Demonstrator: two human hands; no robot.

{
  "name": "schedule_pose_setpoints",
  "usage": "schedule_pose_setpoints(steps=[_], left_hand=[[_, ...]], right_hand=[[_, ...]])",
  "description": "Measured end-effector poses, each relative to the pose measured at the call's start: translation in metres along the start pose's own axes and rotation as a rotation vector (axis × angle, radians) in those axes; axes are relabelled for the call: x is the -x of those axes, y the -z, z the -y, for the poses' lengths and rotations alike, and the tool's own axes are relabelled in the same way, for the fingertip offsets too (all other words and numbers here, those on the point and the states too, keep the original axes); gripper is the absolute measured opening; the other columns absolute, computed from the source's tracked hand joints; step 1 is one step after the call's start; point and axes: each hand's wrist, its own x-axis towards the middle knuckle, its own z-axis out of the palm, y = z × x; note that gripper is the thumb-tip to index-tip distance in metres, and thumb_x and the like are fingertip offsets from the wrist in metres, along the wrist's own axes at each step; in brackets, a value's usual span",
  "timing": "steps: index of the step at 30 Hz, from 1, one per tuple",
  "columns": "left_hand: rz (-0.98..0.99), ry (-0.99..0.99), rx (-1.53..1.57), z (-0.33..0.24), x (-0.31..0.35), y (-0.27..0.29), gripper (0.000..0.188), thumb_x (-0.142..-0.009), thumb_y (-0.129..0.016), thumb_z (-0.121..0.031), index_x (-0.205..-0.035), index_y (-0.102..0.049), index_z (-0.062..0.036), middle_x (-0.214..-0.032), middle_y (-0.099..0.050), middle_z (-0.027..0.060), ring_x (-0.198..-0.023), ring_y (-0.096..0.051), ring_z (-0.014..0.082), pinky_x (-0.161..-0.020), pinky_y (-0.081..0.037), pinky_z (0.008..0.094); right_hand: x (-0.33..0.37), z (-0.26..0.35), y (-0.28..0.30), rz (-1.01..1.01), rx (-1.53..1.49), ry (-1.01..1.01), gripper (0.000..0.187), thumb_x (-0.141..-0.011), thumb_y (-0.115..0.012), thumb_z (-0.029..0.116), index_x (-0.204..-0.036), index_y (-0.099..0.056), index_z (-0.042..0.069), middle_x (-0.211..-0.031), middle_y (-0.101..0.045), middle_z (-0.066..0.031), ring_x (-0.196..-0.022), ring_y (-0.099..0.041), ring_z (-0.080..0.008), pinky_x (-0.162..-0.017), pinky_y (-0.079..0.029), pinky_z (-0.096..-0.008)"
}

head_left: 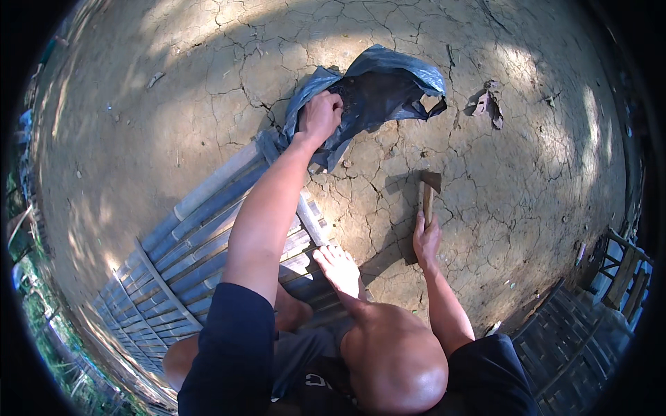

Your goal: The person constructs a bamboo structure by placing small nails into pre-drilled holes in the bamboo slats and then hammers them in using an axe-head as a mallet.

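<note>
A dark blue-black plastic bag (399, 64) lies open on the cracked ground ahead of me, torn at its right end. My left hand (322, 116) reaches into the left side of its opening. The fingers are curled closed, and whatever they hold is hidden. Lower on the right, my right hand (427, 237) is wrapped round the wooden handle of a hatchet (428, 196). Its rusty brown head points away from me, and the tool stands apart from the bag.
At the left lies a slatted bamboo platform (198, 239), with my bare foot (338, 269) at its right edge. A dry leaf (488, 107) rests right of the bag. Woven dark matting (576, 347) is at the lower right, near a wooden frame (624, 277).
</note>
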Motion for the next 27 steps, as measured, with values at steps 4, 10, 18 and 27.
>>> schedule_pose_setpoints(steps=[4,10,18,27], left_hand=[[0.095,0.383,0.526,-0.002,-0.008,0.010,0.011,-0.092,-0.067,-0.008,-0.098,-0.063,0.0008,-0.088,-0.069,0.0117,-0.080,-0.069,0.0197,-0.069,-0.054,0.0312],[0.056,0.280,0.924,-0.038,0.036,0.085,0.019,-0.097,-0.063,-0.008,-0.112,-0.057,0.0015,-0.095,-0.069,0.0109,-0.080,-0.067,0.0151,-0.068,-0.053,0.0262],[0.337,0.376,0.523,0.007,0.183,0.093,0.011,-0.096,-0.059,-0.004,-0.104,-0.067,-0.0059,-0.091,-0.068,0.0040,-0.073,-0.060,0.0098,-0.063,-0.050,0.0273],[0.254,0.385,0.339,0.039,0.270,0.092,0.014,-0.092,-0.061,-0.007,-0.104,-0.069,-0.0061,-0.075,-0.063,0.0069,-0.064,-0.056,0.0144,-0.062,-0.046,0.0316]], right_hand=[[-0.007,-0.001,-0.004,0.002,0.016,-0.008,0.037,-0.101,-0.057,0.036,-0.097,-0.059,0.000,-0.069,-0.061,-0.0285,-0.069,-0.061,-0.0520,-0.057,-0.045,-0.0527],[0.000,0.000,-0.004,0.032,0.045,-0.052,0.039,-0.101,-0.056,0.038,-0.101,-0.061,-0.001,-0.072,-0.062,-0.0275,-0.068,-0.061,-0.0464,-0.061,-0.046,-0.0490],[0.000,0.017,-0.002,0.047,0.067,-0.015,0.041,-0.102,-0.055,0.039,-0.104,-0.062,-0.001,-0.072,-0.062,-0.0246,-0.063,-0.058,-0.0353,-0.061,-0.045,-0.0454],[-0.006,-0.017,-0.014,0.021,0.138,0.025,0.043,-0.101,-0.057,0.041,-0.101,-0.062,-0.001,-0.065,-0.058,-0.0193,-0.059,-0.056,-0.0321,-0.057,-0.043,-0.0455]])
